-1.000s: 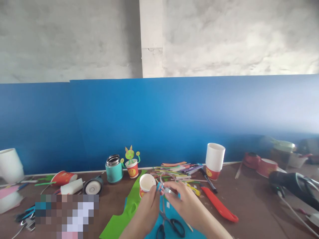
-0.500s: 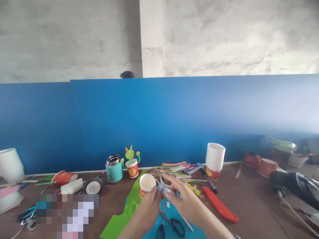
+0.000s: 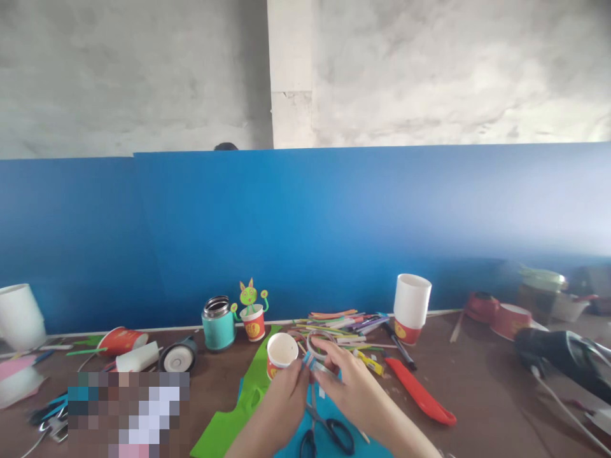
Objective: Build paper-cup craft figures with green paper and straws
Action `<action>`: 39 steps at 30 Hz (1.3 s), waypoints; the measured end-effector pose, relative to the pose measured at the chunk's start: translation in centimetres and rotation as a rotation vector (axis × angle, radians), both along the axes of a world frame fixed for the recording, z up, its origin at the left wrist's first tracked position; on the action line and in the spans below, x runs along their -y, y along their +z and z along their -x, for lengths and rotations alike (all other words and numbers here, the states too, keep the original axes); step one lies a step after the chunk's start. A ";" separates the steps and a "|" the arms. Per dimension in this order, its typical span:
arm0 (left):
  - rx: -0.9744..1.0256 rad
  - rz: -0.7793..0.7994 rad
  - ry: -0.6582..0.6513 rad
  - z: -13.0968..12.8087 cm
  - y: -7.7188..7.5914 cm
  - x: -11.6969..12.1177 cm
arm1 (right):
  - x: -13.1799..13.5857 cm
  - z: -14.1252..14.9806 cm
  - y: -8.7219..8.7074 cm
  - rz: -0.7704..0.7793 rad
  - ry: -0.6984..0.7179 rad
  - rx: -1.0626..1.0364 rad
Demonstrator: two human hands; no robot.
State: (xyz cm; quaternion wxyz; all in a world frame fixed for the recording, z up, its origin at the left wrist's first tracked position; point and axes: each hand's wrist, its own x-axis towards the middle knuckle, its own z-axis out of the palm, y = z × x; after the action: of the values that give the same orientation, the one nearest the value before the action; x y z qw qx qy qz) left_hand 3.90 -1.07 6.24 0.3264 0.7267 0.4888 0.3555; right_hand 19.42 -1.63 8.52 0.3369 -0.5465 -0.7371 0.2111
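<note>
My left hand (image 3: 287, 388) is closed, thumb and fingertips pinching a small blue-and-white piece (image 3: 309, 361) whose kind I cannot make out. My right hand (image 3: 346, 378) is closed on the other side of this piece, its index finger bent above it. Just behind the fingers shows a clear ring (image 3: 319, 337), perhaps a tape roll. A red and white paper cup (image 3: 282, 350) stands upright beside my left hand. Beneath the hands, scissors with dark handles (image 3: 340, 435) lie on blue paper (image 3: 372, 445), next to a cut green sheet (image 3: 224, 429).
Behind lie several coloured sticks and pens (image 3: 353, 321). A red pouch (image 3: 420, 391) and stacked cups (image 3: 412, 305) are to the right, with a dark corded tool (image 3: 563, 356) beyond. A turquoise flask (image 3: 219, 327) and a cup with a green figure (image 3: 253, 323) stand near the blue partition (image 3: 305, 229).
My hands have drawn slightly closer together, and less of the blue-and-white piece shows between them. Behind the partition, the top of a person's head has shifted left and lower.
</note>
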 end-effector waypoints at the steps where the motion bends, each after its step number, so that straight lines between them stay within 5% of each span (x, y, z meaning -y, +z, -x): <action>1: 0.024 0.012 -0.011 0.0 0.1 0.0 | 0.0 0.0 0.0 -0.004 -0.002 0.001; 14: 0.152 0.062 -0.040 -0.3 -0.4 -0.6 | 0.7 0.1 1.2 0.006 -0.013 0.090; 27: 0.422 0.470 -0.109 -0.2 0.3 -0.3 | 0.5 -0.3 1.0 -0.056 -0.026 0.165; 39: 0.456 0.530 -0.192 0.6 1.2 0.4 | 0.7 -0.3 1.6 -0.064 -0.010 0.098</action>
State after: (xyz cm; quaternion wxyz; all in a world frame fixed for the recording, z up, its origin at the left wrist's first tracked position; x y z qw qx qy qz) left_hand 3.34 -1.43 7.44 0.6359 0.5614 0.4082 0.3374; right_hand 19.69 -2.36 10.08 0.3187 -0.5489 -0.7563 0.1585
